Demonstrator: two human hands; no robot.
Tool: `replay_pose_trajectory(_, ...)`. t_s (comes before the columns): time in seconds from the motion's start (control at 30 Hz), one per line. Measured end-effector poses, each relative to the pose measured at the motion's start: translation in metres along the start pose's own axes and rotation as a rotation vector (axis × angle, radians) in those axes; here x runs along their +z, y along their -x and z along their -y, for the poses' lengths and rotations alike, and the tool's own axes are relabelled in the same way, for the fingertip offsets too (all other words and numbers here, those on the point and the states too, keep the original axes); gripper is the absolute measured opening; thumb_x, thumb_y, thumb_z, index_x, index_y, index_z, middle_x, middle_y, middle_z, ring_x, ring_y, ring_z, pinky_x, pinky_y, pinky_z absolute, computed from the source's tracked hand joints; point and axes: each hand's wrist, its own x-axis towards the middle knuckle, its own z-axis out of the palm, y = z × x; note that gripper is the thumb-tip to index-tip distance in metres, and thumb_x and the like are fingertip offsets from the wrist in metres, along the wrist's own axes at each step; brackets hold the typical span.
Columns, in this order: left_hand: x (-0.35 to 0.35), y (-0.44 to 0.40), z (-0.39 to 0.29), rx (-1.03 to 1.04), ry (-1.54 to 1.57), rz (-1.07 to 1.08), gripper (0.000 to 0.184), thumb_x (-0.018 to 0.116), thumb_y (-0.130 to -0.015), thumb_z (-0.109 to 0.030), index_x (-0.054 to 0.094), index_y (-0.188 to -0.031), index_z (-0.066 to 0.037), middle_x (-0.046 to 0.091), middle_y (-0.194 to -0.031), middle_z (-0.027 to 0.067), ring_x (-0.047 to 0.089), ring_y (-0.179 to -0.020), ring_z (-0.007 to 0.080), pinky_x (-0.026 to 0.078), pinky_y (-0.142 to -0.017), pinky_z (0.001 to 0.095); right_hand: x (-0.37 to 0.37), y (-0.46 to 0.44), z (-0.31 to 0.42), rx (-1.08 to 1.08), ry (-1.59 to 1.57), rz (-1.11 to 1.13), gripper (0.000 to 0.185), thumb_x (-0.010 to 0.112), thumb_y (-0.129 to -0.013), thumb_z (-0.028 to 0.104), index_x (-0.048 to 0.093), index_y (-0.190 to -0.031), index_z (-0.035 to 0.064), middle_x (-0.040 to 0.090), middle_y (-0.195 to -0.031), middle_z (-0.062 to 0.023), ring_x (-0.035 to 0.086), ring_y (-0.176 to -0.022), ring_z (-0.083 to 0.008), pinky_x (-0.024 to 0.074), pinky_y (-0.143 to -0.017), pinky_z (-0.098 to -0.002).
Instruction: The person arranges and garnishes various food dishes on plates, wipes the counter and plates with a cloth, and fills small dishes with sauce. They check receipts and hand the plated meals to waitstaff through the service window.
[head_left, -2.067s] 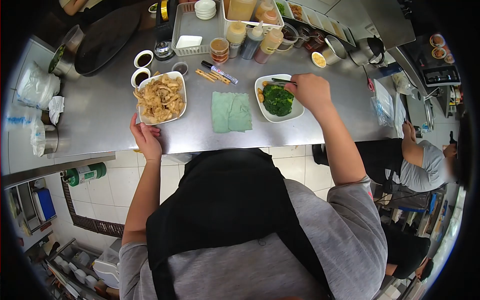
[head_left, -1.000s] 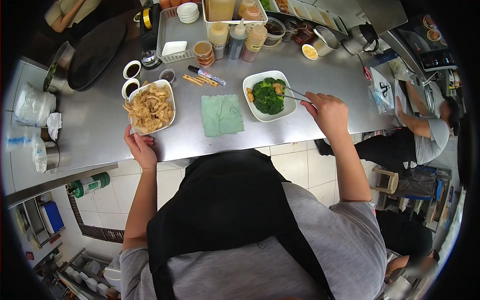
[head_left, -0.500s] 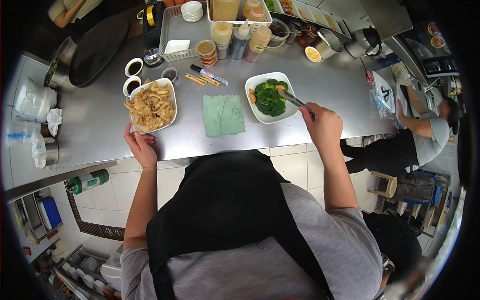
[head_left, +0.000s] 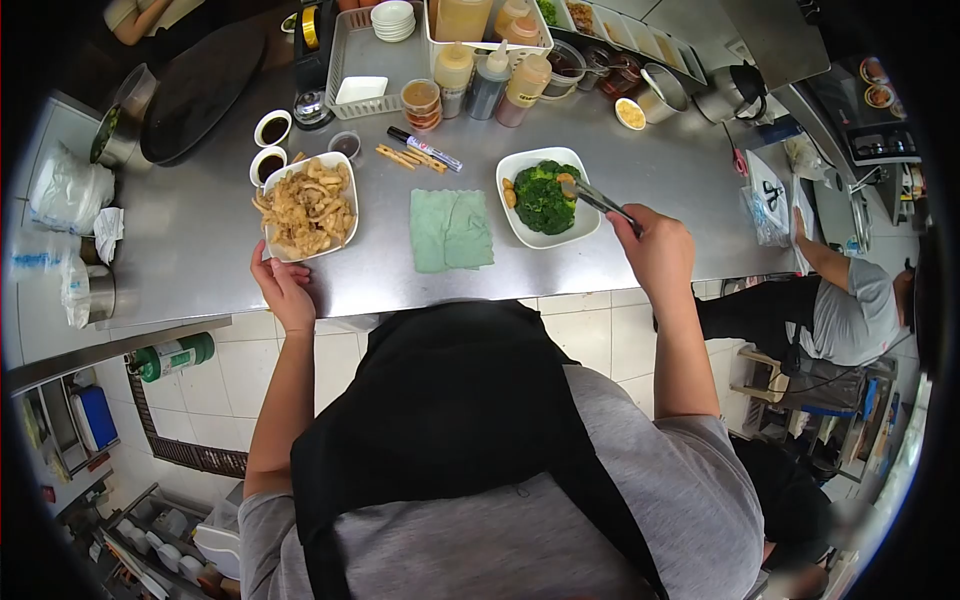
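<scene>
My right hand (head_left: 660,252) is closed around metal tongs (head_left: 603,203). The tips of the tongs are at an orange-brown piece (head_left: 568,184) on the right side of the broccoli (head_left: 543,200), which fills a white square bowl (head_left: 515,168). On the left, a second white bowl (head_left: 347,232) is heaped with golden fried pieces (head_left: 305,208). My left hand (head_left: 286,288) lies at that bowl's near left corner, its fingers apart and seemingly touching the edge. Between the bowls a folded green cloth (head_left: 450,232) lies flat on the steel counter.
Two cups of dark sauce (head_left: 271,128) and a small lidded cup (head_left: 345,145) stand by the fried food. A marker (head_left: 425,148) lies beside breadsticks (head_left: 400,157). Squeeze bottles (head_left: 488,82) and a grey basket (head_left: 385,60) line the back. A co-worker (head_left: 850,300) stands at right.
My right hand and the tongs have shifted slightly right, the tips still at the orange-brown piece. My left hand stays by the fried food. The co-worker at right has changed posture.
</scene>
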Motion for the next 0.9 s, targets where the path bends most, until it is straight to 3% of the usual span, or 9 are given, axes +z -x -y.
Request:
replay_pose_trajectory(0.1, 0.000, 0.001, -0.001, 0.005, -0.009, 0.008, 0.035, 0.034, -0.100, -0.020, 0.036, -0.130, -0.004, 0.045, -0.088, 0.0048, 0.053, -0.064, 0.0091, 0.046, -0.057, 0.0223, -0.003, -0.004, 0.014, -0.055, -0.067, -0.056, 0.020, 0.067, -0.080, 0.032, 0.068, -0.078, 0.0118, 0.059, -0.056, -0.0064, 0.059, -0.052, -0.0266, 0.0448, -0.048, -0.0368)
replay_pose_trajectory(0.5, 0.002, 0.001, -0.005, 0.019, -0.001, 0.011, 0.034, 0.034, -0.100, -0.020, 0.036, -0.130, -0.004, 0.045, -0.088, 0.0044, 0.052, -0.062, 0.0085, 0.045, -0.056, 0.0215, 0.067, -0.053, 0.046, -0.208, 0.253, 0.222, 0.024, 0.063, -0.081, 0.033, 0.069, -0.075, 0.0109, 0.066, -0.071, -0.0092, 0.065, -0.064, -0.0271, 0.0516, -0.056, -0.0385)
replay_pose_trajectory(0.73, 0.001, 0.001, -0.003, 0.029, -0.013, 0.008, 0.034, 0.035, -0.100, -0.020, 0.037, -0.130, -0.004, 0.046, -0.086, 0.0043, 0.052, -0.062, 0.0083, 0.044, -0.056, 0.0212, 0.013, -0.058, 0.037, -0.204, 0.149, 0.151, 0.021, 0.064, -0.080, 0.033, 0.070, -0.078, 0.0137, 0.067, -0.072, -0.0071, 0.066, -0.069, -0.0262, 0.0521, -0.061, -0.0386)
replay_pose_trajectory(0.8, 0.001, 0.000, -0.001, 0.025, -0.011, 0.011, 0.034, 0.034, -0.100, -0.021, 0.037, -0.130, -0.004, 0.046, -0.087, 0.0044, 0.052, -0.062, 0.0083, 0.044, -0.056, 0.0213, -0.008, -0.056, 0.029, -0.076, 0.081, 0.164, 0.021, 0.065, -0.079, 0.035, 0.071, -0.079, 0.0150, 0.067, -0.073, -0.0057, 0.066, -0.070, -0.0259, 0.0521, -0.062, -0.0386)
replay_pose_trajectory(0.9, 0.000, 0.000, 0.001, 0.021, -0.010, 0.027, 0.035, 0.034, -0.100, -0.021, 0.036, -0.130, -0.004, 0.046, -0.087, 0.0045, 0.052, -0.063, 0.0083, 0.044, -0.056, 0.0214, -0.001, -0.054, 0.025, -0.108, 0.118, 0.183, 0.022, 0.066, -0.078, 0.036, 0.071, -0.080, 0.0150, 0.067, -0.076, -0.0058, 0.065, -0.070, -0.0259, 0.0520, -0.062, -0.0382)
